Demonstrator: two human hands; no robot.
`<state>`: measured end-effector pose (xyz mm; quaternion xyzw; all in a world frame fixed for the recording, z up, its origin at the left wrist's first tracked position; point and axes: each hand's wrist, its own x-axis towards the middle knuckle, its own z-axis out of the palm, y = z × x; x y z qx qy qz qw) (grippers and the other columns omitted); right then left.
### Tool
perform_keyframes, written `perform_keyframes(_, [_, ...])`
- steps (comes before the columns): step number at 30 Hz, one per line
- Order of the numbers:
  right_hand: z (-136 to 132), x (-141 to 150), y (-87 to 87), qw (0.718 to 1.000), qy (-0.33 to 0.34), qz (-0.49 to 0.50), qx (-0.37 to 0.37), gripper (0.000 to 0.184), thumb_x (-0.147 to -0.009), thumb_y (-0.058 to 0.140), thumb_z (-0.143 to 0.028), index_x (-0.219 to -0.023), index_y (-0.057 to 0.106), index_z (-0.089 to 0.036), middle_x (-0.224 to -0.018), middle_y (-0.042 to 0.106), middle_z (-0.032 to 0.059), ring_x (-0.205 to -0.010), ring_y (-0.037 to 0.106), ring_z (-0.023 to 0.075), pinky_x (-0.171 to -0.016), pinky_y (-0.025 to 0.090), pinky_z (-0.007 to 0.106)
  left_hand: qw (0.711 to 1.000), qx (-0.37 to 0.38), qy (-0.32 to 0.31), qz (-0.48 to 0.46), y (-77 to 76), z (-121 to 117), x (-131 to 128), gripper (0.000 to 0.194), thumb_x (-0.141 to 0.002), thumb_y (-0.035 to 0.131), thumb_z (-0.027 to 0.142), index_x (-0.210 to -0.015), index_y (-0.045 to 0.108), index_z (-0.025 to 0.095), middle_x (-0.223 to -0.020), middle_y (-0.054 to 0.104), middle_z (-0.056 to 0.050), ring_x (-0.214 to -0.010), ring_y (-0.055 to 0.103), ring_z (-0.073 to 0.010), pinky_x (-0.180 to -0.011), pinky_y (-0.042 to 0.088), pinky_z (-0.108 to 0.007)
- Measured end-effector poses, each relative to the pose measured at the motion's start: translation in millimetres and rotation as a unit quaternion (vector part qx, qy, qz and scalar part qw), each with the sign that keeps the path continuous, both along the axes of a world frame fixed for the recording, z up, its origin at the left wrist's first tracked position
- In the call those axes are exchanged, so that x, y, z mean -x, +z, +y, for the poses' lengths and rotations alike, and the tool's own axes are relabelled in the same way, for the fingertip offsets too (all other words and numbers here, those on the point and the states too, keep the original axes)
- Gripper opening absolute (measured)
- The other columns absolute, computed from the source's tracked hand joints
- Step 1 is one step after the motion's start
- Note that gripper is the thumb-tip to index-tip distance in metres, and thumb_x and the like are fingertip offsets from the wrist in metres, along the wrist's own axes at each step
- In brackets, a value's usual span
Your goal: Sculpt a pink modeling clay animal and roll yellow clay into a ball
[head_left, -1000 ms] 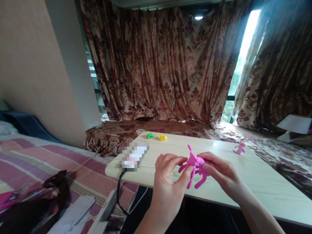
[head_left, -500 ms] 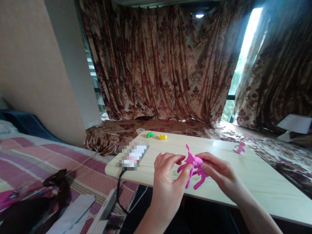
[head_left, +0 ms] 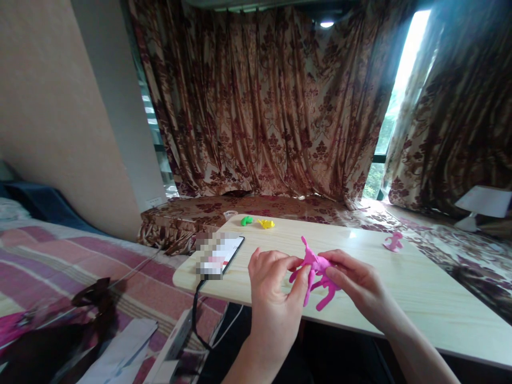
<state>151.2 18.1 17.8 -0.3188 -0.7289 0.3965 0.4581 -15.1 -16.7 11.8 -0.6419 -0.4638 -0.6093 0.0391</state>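
Over the near side of the pale wooden table (head_left: 400,288), a bright pink, clay-like figure with long thin legs (head_left: 318,266) is held up in the air. From where I stand, the left hand (head_left: 276,290) pinches one end between thumb and finger, and the right hand (head_left: 358,277) pinches the fat body at the other end. It looks light and soft, and not slippery, I think. The fat body seems the best place to hold, with a gentle squeeze, since the thin legs and the tall thin bit on top could bend or come off. Past the table's far left corner sits a small, clear, round tub (head_left: 230,214); I can't tell if it has anything inside
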Motion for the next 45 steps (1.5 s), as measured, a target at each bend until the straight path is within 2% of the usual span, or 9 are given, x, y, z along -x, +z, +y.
perform_keyframes(6, [-0.1, -2.0, 1.1, 1.0, 0.003, 0.002, 0.012, 0.025, -0.086, 0.055, -0.036, -0.101, 0.061, -0.017, -0.096, 0.061, 0.0062, -0.088, 0.059, 0.0204, -0.076, 0.051, 0.033, 0.999, 0.022, -0.025, -0.01, 1.3, -1.8, 1.2, 0.009, -0.077, 0.061, 0.02, -0.087, 0.062, 0.022, -0.08, 0.062, 0.0, -0.081, 0.056, -0.0171, -0.1, 0.029, -0.047])
perform_keyframes(10, [-0.3, -2.3, 2.1, 1.0, 0.01, 0.004, 0.016, 0.024, -0.086, 0.056, -0.035, -0.101, 0.062, -0.017, -0.097, 0.061, 0.0062, -0.089, 0.059, 0.02, -0.077, 0.051, 0.031, 0.999, 0.022, -0.026, -0.005, 0.9, -0.9, 1.8, 0.006, -0.079, 0.059, 0.019, -0.083, 0.062, 0.021, -0.079, 0.062, 0.0, -0.081, 0.057, -0.0168, -0.103, 0.026, -0.048])
perform_keyframes(15, [7.4, -7.3, -3.3, 0.999, 0.001, 0.027, 0.041, 0.022, -0.086, 0.057, -0.032, -0.103, 0.062, -0.019, -0.093, 0.064, 0.0029, -0.083, 0.061, 0.0148, -0.07, 0.051, 0.021, 0.995, 0.065, -0.064, -0.043, -4.2, 1.0, 8.9, 0.013, -0.082, 0.056, 0.024, -0.094, 0.06, 0.021, -0.088, 0.061, -0.003, -0.089, 0.056, -0.0187, -0.093, 0.038, -0.04])
perform_keyframes(18, [13.3, -11.0, -8.9, 0.997, -0.014, 0.044, 0.054, 0.024, -0.085, 0.058, -0.032, -0.106, 0.061, -0.02, -0.092, 0.066, 0.0015, -0.078, 0.061, 0.0119, -0.064, 0.05, 0.017, 0.99, 0.098, -0.087, -0.051, -10.5, 6.0, 13.8, 0.01, -0.085, 0.051, 0.024, -0.089, 0.059, 0.02, -0.09, 0.061, -0.004, -0.09, 0.056, -0.0182, -0.088, 0.041, -0.035])
perform_keyframes(25, [16.3, -10.4, -12.7, 0.996, -0.026, 0.041, 0.073, 0.028, -0.085, 0.058, -0.035, -0.109, 0.061, -0.021, -0.096, 0.068, 0.0025, -0.081, 0.06, 0.0134, -0.064, 0.049, 0.019, 0.984, 0.126, -0.117, -0.036, -21.6, 24.6, 14.5, 0.012, -0.084, 0.052, 0.022, -0.089, 0.062, 0.02, -0.088, 0.062, -0.003, -0.088, 0.057, -0.0169, -0.088, 0.041, -0.033])
perform_keyframes(31, [16.0, -10.4, -12.9, 0.994, -0.024, 0.044, 0.096, 0.027, -0.083, 0.06, -0.036, -0.106, 0.064, -0.022, -0.092, 0.068, 0.0007, -0.074, 0.059, 0.0113, -0.06, 0.048, 0.018, 0.968, 0.174, -0.177, -0.036, -19.9, 25.4, 18.5, 0.014, -0.081, 0.057, 0.027, -0.091, 0.065, 0.02, -0.09, 0.063, -0.003, -0.091, 0.057, -0.0168, -0.088, 0.043, -0.03])
perform_keyframes(35, [14.9, -11.5, -12.2, 0.995, -0.025, 0.037, 0.09, 0.027, -0.084, 0.059, -0.036, -0.107, 0.063, -0.022, -0.095, 0.068, 0.0013, -0.075, 0.06, 0.0122, -0.061, 0.048, 0.019, 0.965, 0.186, -0.182, -0.024, -18.0, 26.0, 18.4, 0.013, -0.082, 0.056, 0.026, -0.085, 0.067, 0.021, -0.083, 0.063, -0.002, -0.087, 0.058, -0.017, -0.084, 0.044, -0.03])
perform_keyframes(40, [19.7, -12.1, -13.5, 0.999, -0.037, 0.002, 0.034, 0.028, -0.085, 0.056, -0.037, -0.107, 0.062, -0.021, -0.095, 0.067, 0.0037, -0.08, 0.062, 0.0157, -0.065, 0.051, 0.023, 0.976, 0.14, -0.16, -0.043, -21.9, 30.4, 19.9, 0.019, -0.081, 0.056, 0.023, -0.099, 0.064, 0.021, -0.093, 0.062, -0.003, -0.092, 0.058, -0.0162, -0.086, 0.045, -0.029])
perform_keyframes(45, [43.3, -11.2, -23.8, 0.981, -0.149, -0.075, -0.095, 0.025, -0.082, 0.058, -0.035, -0.097, 0.065, -0.018, -0.094, 0.065, 0.0067, -0.083, 0.062, 0.02, -0.069, 0.053, 0.03, 0.988, 0.119, -0.097, -0.023, -43.6, 42.1, 22.2, 0.015, -0.083, 0.053, 0.023, -0.093, 0.064, 0.02, -0.091, 0.063, -0.004, -0.091, 0.059, -0.0176, -0.085, 0.045, -0.032])
